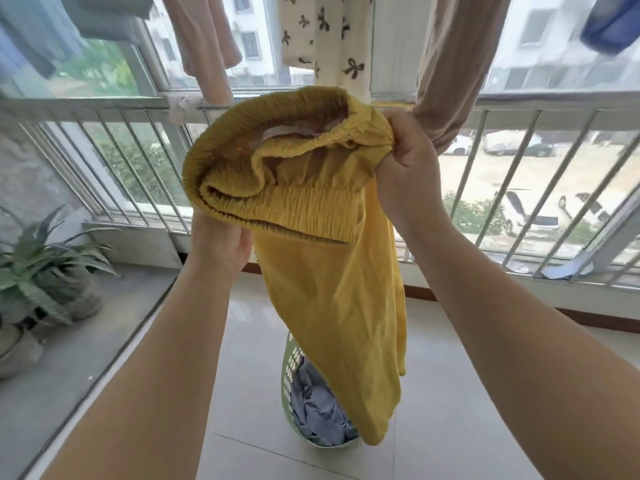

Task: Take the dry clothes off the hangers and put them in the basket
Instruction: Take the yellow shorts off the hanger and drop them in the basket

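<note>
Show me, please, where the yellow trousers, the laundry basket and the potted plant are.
yellow trousers (332,292): head view, on the hanging leg.
laundry basket (290,368): head view, on its green perforated wall.
potted plant (38,268): head view, on its leaves.

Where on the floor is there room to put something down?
Bare tile lies right of the green basket, toward the railing, and left of it up to the ledge. The ledge's far end is crowded with potted plants. The basket already holds grey-blue clothes.

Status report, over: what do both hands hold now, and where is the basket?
Left hand and right hand grip yellow elastic-waist trousers. Pale green plastic basket below, grey-blue cloth inside. Path clear.
</note>
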